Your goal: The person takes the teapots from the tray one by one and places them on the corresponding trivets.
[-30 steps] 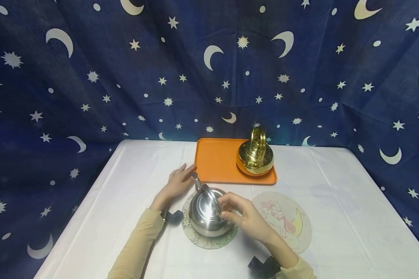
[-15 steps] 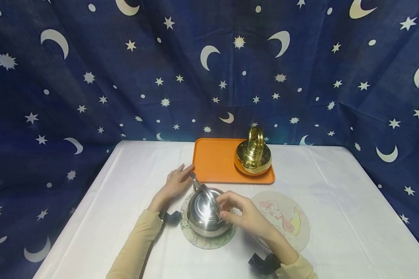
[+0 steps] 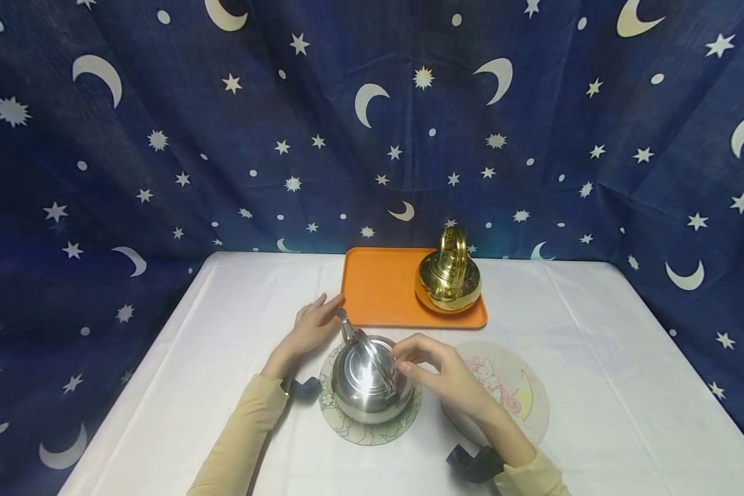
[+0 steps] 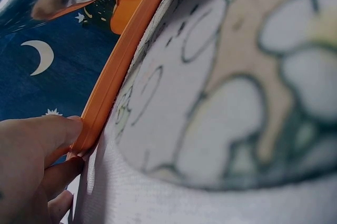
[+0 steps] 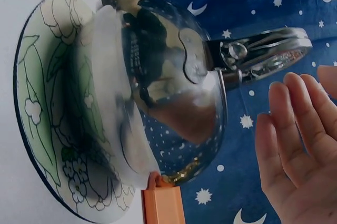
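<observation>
A shiny steel kettle with a raised handle and a spout stands upright on a round leaf-patterned mat. In the right wrist view, my right hand is beside the kettle's handle, fingers extended and relaxed, a small gap between them and it. My left hand rests at the left edge of the orange tray. In the left wrist view its fingertips touch the tray's rim. On the right part of the tray sits a gold kettle.
A second round mat with a pink horse and yellow moon lies partly under my right forearm. White cloth covers the table. Behind it hangs a dark blue curtain with moons and stars.
My right hand has let go of the steel kettle's handle and moved slightly to the right. The kettles and my left hand stay where they were.
</observation>
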`<state>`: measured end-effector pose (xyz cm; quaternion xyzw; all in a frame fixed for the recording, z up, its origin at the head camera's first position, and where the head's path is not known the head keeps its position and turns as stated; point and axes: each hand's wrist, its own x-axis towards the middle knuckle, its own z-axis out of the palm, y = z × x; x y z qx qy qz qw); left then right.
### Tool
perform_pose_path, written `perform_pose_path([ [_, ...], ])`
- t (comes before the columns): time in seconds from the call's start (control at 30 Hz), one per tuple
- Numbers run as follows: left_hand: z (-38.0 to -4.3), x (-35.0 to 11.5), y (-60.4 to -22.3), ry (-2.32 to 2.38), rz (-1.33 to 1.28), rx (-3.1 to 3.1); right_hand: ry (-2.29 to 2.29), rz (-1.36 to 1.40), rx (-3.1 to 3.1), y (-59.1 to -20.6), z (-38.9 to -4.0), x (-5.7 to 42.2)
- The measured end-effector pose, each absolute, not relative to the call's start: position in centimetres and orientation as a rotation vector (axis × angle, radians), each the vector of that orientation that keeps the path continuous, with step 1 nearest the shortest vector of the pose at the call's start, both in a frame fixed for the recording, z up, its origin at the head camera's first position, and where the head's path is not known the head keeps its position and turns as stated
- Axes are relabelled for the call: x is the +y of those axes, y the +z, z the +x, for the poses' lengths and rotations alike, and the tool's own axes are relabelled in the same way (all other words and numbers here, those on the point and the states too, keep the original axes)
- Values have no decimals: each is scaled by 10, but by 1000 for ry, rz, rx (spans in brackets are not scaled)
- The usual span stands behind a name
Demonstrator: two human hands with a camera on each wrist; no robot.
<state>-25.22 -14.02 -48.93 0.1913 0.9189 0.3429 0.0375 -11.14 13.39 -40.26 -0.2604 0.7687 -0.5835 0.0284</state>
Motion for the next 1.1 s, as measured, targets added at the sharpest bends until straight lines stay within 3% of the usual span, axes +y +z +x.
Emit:
perform_pose_path([
  [1.1,-251,-140,-487,1046,584,2832,-2086,-440,2592,-398,-146,183],
])
